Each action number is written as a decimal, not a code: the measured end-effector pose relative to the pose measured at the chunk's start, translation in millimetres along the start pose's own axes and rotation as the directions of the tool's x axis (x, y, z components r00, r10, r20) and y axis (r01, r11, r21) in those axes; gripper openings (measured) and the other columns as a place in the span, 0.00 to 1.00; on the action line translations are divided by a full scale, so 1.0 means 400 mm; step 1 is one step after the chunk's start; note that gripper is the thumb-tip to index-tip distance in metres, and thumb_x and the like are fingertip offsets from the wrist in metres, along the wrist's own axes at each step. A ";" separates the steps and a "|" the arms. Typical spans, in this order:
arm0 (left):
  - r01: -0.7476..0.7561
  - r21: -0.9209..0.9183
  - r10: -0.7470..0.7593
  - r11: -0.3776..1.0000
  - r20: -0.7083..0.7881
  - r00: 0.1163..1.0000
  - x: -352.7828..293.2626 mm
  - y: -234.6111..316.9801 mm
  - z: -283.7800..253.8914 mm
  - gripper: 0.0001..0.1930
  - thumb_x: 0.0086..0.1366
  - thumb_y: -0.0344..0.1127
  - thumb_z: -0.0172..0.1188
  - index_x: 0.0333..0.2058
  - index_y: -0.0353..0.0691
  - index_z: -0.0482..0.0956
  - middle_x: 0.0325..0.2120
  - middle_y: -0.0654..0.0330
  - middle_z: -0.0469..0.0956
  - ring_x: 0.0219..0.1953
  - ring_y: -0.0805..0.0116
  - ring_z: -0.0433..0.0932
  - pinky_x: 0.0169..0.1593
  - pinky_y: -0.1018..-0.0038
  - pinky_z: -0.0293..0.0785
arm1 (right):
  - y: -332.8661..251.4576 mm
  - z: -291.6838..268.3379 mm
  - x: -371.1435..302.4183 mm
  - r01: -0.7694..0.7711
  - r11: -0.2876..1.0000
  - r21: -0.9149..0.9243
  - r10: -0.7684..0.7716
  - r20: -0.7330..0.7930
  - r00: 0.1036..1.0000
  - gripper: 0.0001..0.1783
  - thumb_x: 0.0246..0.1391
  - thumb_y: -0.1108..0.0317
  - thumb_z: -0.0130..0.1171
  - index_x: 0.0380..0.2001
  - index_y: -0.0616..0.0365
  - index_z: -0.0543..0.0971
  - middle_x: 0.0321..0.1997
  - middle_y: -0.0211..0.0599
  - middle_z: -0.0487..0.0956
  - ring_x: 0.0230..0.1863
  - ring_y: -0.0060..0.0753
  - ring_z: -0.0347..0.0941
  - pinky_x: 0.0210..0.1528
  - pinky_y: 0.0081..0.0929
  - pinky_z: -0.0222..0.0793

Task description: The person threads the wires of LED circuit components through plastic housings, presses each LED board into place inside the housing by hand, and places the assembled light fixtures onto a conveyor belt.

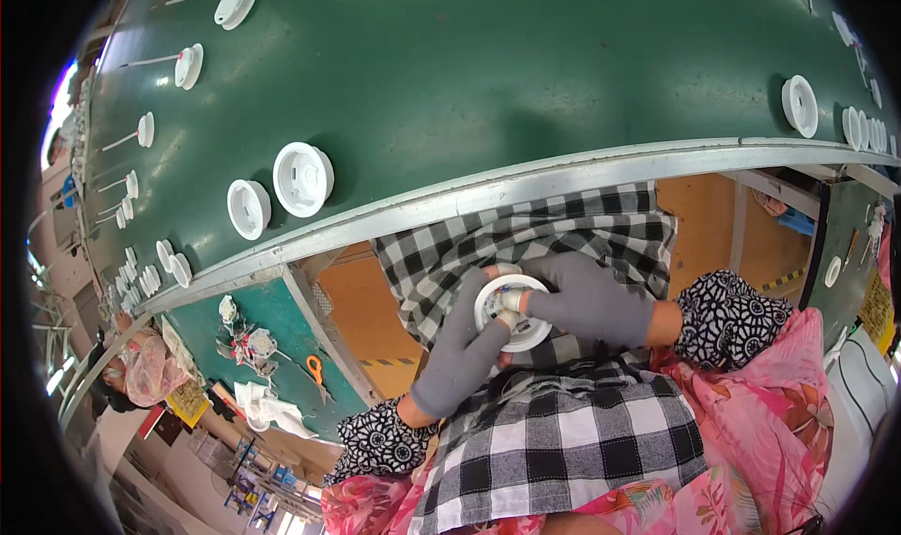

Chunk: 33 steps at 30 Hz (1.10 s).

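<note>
Both my hands wear grey gloves with white-wrapped fingertips and meet above my lap. Between them is a white round plastic housing [531,330], its hollow side facing up, with small parts inside that are too small to name. My left hand [466,347] grips the housing's left rim, its thumb reaching over into the hollow. From the right, my right hand [593,300] is closed on the same housing, with a wrapped fingertip pressed inside near the left thumb. Whatever lies under these fingertips is hidden.
Ahead runs a green table [563,56] with a metal edge [488,190]. White round housings [303,179] stand near its edge, and wired ones [189,67] line the left. On a lower left table lie orange-handled scissors [316,371], wired parts [253,345] and white cloth [267,405].
</note>
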<state>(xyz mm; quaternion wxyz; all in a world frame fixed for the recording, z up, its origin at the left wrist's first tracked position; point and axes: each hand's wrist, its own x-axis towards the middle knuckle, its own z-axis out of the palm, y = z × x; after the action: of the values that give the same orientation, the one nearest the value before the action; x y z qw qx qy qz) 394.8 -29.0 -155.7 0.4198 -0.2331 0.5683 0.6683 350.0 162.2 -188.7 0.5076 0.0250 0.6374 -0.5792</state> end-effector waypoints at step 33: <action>-0.222 0.203 0.250 0.954 -0.126 0.960 0.007 0.022 -0.012 0.19 0.66 0.32 0.47 0.54 0.35 0.69 0.39 0.60 0.75 0.37 0.79 0.75 0.35 0.83 0.74 | 0.009 -0.033 -0.017 0.116 0.954 0.277 -0.166 0.165 0.972 0.18 0.62 0.62 0.51 0.49 0.62 0.71 0.38 0.34 0.78 0.35 0.19 0.76 0.43 0.22 0.73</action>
<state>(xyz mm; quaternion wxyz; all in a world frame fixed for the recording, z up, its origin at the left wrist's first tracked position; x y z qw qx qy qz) 385.1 -33.0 -154.1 0.3127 -0.1726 0.6821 0.6381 347.4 177.0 -189.2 0.5144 -0.0074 0.5039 -0.6939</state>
